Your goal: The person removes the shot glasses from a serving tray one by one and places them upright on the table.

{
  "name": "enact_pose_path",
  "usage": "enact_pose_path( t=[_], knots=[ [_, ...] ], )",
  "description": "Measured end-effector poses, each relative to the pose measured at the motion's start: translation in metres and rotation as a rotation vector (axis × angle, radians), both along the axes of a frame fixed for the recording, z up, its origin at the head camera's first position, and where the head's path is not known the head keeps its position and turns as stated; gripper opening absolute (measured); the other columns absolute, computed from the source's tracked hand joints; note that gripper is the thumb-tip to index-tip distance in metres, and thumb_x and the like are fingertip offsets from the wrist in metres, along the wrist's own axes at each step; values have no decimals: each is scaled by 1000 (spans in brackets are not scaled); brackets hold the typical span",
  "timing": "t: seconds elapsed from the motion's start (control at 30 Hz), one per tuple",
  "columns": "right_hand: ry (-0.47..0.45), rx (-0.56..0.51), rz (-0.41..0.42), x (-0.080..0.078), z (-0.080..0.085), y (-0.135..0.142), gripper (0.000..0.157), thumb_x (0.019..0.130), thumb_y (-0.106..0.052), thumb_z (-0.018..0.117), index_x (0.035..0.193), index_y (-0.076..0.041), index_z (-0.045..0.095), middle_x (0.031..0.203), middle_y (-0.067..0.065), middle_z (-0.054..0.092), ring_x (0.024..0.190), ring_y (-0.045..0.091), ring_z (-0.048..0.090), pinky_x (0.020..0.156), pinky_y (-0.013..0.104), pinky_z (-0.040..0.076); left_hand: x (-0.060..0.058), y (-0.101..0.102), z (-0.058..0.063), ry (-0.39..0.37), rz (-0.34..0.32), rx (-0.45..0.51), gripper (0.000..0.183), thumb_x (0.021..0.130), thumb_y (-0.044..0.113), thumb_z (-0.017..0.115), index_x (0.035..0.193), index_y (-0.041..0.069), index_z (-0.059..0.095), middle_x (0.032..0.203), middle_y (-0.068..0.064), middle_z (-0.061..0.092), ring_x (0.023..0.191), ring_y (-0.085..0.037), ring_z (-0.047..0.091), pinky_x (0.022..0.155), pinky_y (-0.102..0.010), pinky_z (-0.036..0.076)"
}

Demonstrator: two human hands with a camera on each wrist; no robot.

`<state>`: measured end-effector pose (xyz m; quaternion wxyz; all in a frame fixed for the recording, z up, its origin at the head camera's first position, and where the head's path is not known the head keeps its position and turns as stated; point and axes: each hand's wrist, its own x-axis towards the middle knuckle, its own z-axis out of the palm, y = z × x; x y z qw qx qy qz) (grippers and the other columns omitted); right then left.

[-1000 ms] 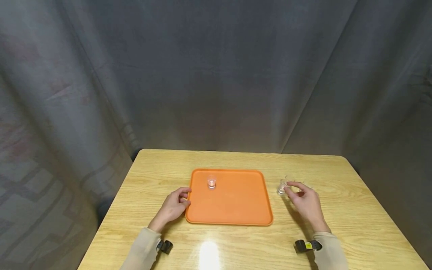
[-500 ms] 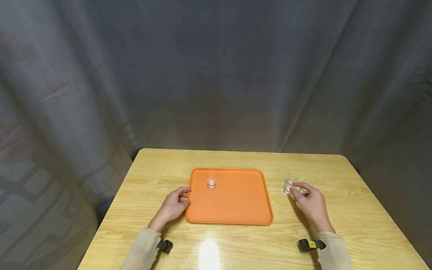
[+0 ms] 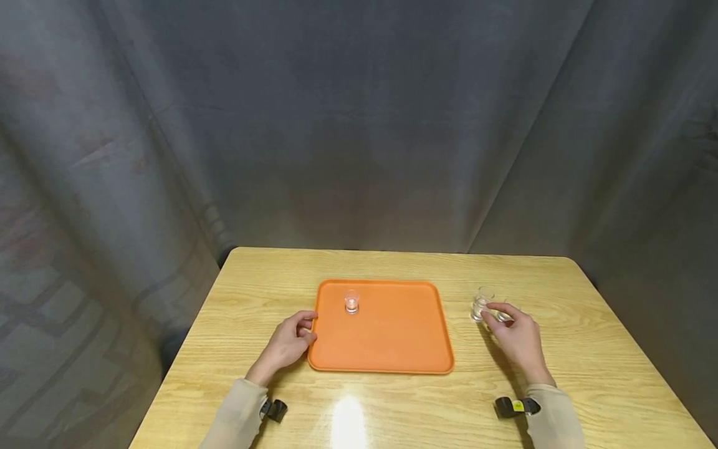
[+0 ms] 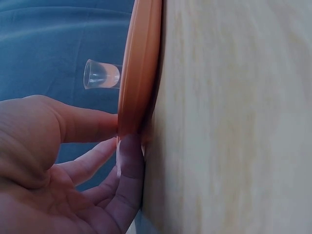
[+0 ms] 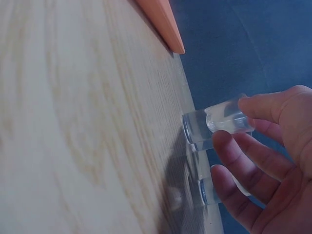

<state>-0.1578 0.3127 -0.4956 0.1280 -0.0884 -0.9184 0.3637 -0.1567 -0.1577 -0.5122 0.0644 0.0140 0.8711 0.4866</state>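
My left hand (image 3: 288, 340) pinches the left rim of an orange tray (image 3: 387, 340), thumb on the upper side and a finger curled at the underside, as the left wrist view shows. A clear shot glass (image 3: 351, 303) stands upright on the tray, towards its back left. To the right of the tray, my right hand (image 3: 518, 340) holds another clear shot glass (image 5: 229, 116) between thumb and fingers, its base tilted towards the table. Close by on the table stand a second shot glass (image 5: 193, 130) and a further one (image 5: 208, 191), both partly hidden by the hand.
The wooden table (image 3: 387, 405) carries the tray near its middle, and a bright light reflection lies in front of it. A grey curtain (image 3: 359, 137) hangs behind and along the sides of the table.
My right hand has shifted a little to the right with the shot glass, then almost stopped over the last half second. My left hand and the tray have stayed put.
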Motion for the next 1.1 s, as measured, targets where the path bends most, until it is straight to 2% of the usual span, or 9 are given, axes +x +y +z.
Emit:
enact_pose_path(
  t=[0.23,0.47,0.57,0.8,0.97,1.1],
  knots=[
    [-17,-1,-3,-1,3,0,35,92,-40,69,114,-14,72,71,9,72,53,3,53,44,24,39,0,0,2,10,9,5,41,85,2,69,126,10,65,104,-7,66,84,-12,62,70,-24,49],
    [-32,-59,-6,1,10,0,39,93,-43,66,118,-13,70,85,14,76,63,10,66,49,24,44,0,0,2,6,11,2,41,86,3,69,126,11,65,104,-7,65,84,-12,62,71,-24,49],
    [-36,-55,-4,2,12,-1,40,93,-44,66,119,-14,70,85,14,76,61,10,64,48,24,44,0,0,1,4,11,1,41,86,3,69,126,11,65,104,-6,66,85,-11,62,71,-25,49],
    [27,-27,-9,2,16,-5,34,92,-39,69,115,-14,72,81,12,75,58,3,61,48,24,43,0,1,1,9,4,8,41,86,2,68,126,10,65,104,-7,65,85,-12,62,70,-25,49],
    [57,-46,20,1,22,-18,31,91,-35,71,113,-13,74,78,13,74,57,8,64,47,24,43,0,0,1,14,-1,7,41,86,2,68,126,9,64,105,-7,66,85,-12,61,71,-24,49],
    [41,-65,81,-1,20,-33,34,91,-36,71,116,-13,72,81,13,75,64,15,69,50,25,46,1,0,1,4,-3,16,42,87,2,67,128,9,63,106,-8,65,85,-12,60,71,-24,48]
  ],
)
